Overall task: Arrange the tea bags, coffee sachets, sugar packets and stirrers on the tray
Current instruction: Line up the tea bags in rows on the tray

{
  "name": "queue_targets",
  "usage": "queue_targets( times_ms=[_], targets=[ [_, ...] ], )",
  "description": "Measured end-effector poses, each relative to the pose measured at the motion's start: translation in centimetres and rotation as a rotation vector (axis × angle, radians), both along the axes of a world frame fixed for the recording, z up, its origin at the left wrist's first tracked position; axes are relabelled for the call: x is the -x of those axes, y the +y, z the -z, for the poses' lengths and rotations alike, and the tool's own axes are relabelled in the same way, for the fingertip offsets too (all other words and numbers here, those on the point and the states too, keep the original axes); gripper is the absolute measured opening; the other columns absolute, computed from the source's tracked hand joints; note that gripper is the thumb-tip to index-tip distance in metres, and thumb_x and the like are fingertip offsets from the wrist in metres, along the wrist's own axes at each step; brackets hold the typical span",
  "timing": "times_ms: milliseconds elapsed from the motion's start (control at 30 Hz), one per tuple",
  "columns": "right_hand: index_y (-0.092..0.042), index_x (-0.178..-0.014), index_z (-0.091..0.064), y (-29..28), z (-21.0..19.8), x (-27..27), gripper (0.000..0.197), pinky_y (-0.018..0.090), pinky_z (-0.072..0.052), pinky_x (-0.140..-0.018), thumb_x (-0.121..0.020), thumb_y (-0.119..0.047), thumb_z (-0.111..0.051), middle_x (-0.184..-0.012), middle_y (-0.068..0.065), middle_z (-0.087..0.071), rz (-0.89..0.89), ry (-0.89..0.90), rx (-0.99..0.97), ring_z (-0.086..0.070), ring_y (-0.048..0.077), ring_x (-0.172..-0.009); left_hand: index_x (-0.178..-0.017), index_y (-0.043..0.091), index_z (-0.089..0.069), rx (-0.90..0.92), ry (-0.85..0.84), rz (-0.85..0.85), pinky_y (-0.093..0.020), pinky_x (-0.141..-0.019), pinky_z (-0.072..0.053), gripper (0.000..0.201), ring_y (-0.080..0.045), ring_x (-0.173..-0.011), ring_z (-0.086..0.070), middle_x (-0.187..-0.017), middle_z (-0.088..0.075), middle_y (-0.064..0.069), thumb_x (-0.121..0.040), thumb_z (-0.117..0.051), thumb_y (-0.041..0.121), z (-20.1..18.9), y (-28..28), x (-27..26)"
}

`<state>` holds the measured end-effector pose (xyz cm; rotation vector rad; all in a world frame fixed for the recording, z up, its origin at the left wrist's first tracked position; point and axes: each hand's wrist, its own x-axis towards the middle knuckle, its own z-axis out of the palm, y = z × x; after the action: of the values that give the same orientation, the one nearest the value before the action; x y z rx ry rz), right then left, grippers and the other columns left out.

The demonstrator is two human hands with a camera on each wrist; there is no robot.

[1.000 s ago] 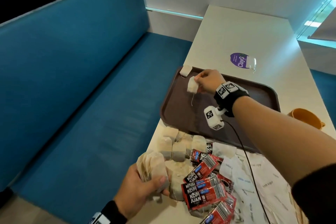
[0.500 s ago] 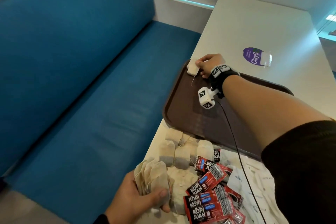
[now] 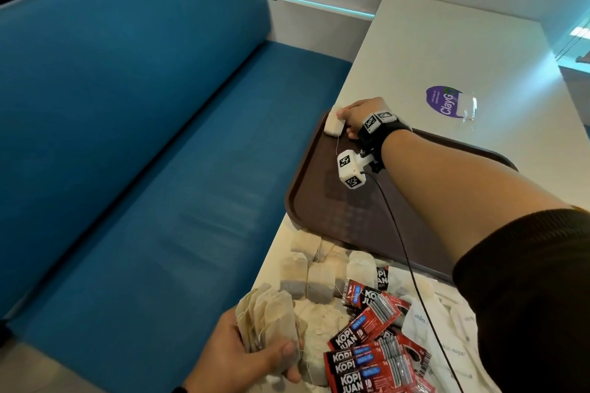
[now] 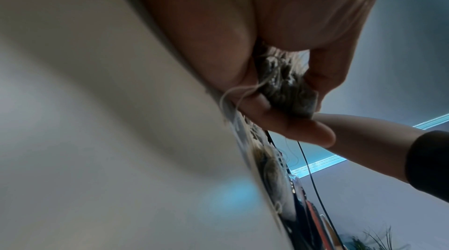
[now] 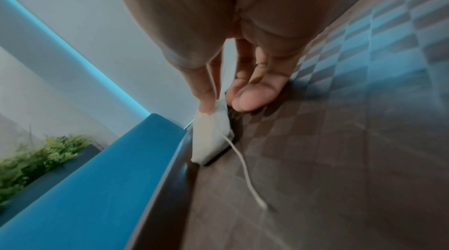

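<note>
A brown tray (image 3: pixel 344 210) lies on the white table. My right hand (image 3: pixel 348 118) reaches to its far left corner. There thumb and finger pinch the top of a white tea bag (image 3: pixel 333 124) that leans against the tray rim (image 5: pixel 170 173), string trailing on the tray. In the right wrist view the right hand (image 5: pixel 226 98) holds that tea bag (image 5: pixel 211 139), and a second bag seems to lie under it. My left hand (image 3: pixel 242 354) grips a stack of tea bags (image 3: pixel 268 319) at the near table edge; the left wrist view shows this stack (image 4: pixel 284 85) in my left hand (image 4: pixel 291 104).
Loose tea bags (image 3: pixel 319 274), red coffee sachets (image 3: pixel 373 360) and white sugar packets (image 3: pixel 447 325) lie in a heap in front of the tray. A blue bench (image 3: pixel 143 169) runs along the table's left side. A purple sticker (image 3: pixel 445 102) sits beyond the tray.
My right hand carried the tea bag from above the tray to its far left corner and lowered it onto the tray. The left hand kept its stack in place.
</note>
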<state>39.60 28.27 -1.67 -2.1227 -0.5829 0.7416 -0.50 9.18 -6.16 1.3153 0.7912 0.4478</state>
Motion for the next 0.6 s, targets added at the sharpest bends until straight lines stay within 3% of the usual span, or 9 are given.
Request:
queue_targets(
  times_ms=[100, 233, 333, 467, 533, 600],
  targets=[
    [-0.014, -0.077, -0.077, 0.0, 0.2, -0.1, 0.007, 0.044, -0.064, -0.074, -0.083, -0.015, -0.08, -0.07, 0.009, -0.071, 0.004, 0.044, -0.012, -0.061, 0.023, -0.054, -0.1, 0.045, -0.074, 0.008, -0.025, 0.006, -0.021, -0.079, -0.056, 0.05, -0.021, -0.095, -0.074, -0.096, -0.078, -0.007, -0.053, -0.092, 0.042, -0.2, 0.0, -0.1],
    [-0.016, -0.081, -0.075, 0.0, 0.3, 0.0, 0.007, 0.038, -0.062, -0.067, -0.085, -0.018, -0.081, -0.074, 0.009, -0.071, -0.013, 0.041, -0.021, -0.061, 0.021, -0.056, -0.103, 0.033, -0.075, 0.007, -0.026, 0.004, -0.027, -0.081, -0.057, 0.049, -0.026, -0.096, -0.074, -0.097, -0.077, -0.01, -0.058, -0.093, 0.04, 0.2, 0.0, 0.1],
    [-0.017, -0.09, -0.074, -0.4, 0.2, 0.0, 0.011, 0.033, -0.062, -0.061, -0.085, -0.022, -0.082, -0.076, 0.007, -0.071, -0.008, 0.034, -0.04, -0.063, 0.021, -0.058, -0.111, 0.02, -0.072, 0.032, 0.0, -0.02, -0.029, -0.081, -0.057, 0.062, -0.029, -0.095, -0.074, -0.097, -0.077, -0.012, -0.058, -0.096, 0.042, 0.7, 0.0, 0.2],
    [-0.017, -0.098, -0.073, -2.0, -1.5, 0.2, 0.018, 0.03, -0.058, -0.055, -0.085, -0.026, -0.082, -0.077, 0.006, -0.07, 0.022, 0.02, -0.086, -0.063, 0.02, -0.057, -0.119, 0.015, -0.066, 0.172, -0.107, 0.017, -0.045, -0.066, -0.059, 0.064, -0.047, -0.077, -0.07, -0.099, -0.071, -0.029, -0.067, -0.094, 0.039, 0.7, -0.1, 0.2],
    [-0.018, -0.103, -0.07, -3.3, -2.8, 0.7, 0.02, 0.028, -0.057, -0.052, -0.088, -0.026, -0.079, -0.079, 0.006, -0.07, 0.029, 0.026, -0.095, -0.063, 0.018, -0.057, -0.126, 0.003, -0.059, 0.228, -0.175, 0.043, -0.042, -0.062, -0.058, 0.07, -0.047, -0.072, -0.068, -0.102, -0.067, -0.035, -0.071, -0.092, 0.032, 0.5, -0.1, 0.2],
    [-0.017, -0.108, -0.067, -5.1, -4.1, 1.8, 0.023, 0.027, -0.052, -0.046, -0.088, -0.022, -0.078, -0.081, 0.008, -0.07, 0.022, 0.049, -0.107, -0.06, 0.018, -0.053, -0.124, 0.0, -0.061, 0.258, -0.266, 0.063, -0.041, -0.062, -0.058, 0.063, -0.043, -0.071, -0.066, -0.098, -0.066, -0.036, -0.074, -0.09, 0.025, 0.1, -0.4, 0.1]
  ],
)
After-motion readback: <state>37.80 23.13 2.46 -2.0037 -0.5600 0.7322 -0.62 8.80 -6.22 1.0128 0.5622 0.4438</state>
